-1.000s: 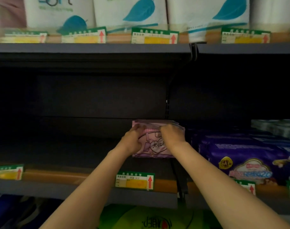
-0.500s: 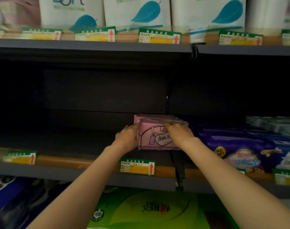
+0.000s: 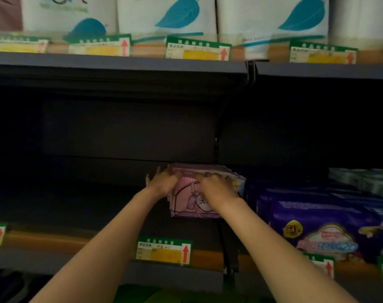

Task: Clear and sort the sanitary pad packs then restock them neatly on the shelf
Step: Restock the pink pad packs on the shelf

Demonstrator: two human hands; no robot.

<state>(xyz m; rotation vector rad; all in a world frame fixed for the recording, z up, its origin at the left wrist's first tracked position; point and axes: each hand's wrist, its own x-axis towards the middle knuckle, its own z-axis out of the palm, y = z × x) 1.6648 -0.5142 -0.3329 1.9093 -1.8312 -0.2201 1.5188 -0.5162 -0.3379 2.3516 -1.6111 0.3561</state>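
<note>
Pink sanitary pad packs [image 3: 192,201], a small upright row, stand on the dark shelf [image 3: 98,206] at its right end, just left of the divider upright [image 3: 216,132]. Left hand [image 3: 162,182] lies against the row's left side and top, fingers mostly straight, pressing rather than gripping. Right hand [image 3: 216,186] lies over the top front edge, fingers curled down onto the packs; whether it truly pinches one I cannot tell, blur.

Handling guess: light, soft, squashy film-wrapped packs, glossy so likely a bit slippery; they will splay or topple if squeezed unevenly. Best hold is both flat sides at once, palms clamping the row like books, not the thin top seam.

Textures: crinkly pink-lilac film with cartoon bag print, flat rectangular shape. Next bay right holds a bulky purple pack [image 3: 321,221], puffy plastic. Shelf is matte dark metal, paper price tag [image 3: 164,251] on the front lip. White tissue packs [image 3: 166,16] with blue leaf above.
</note>
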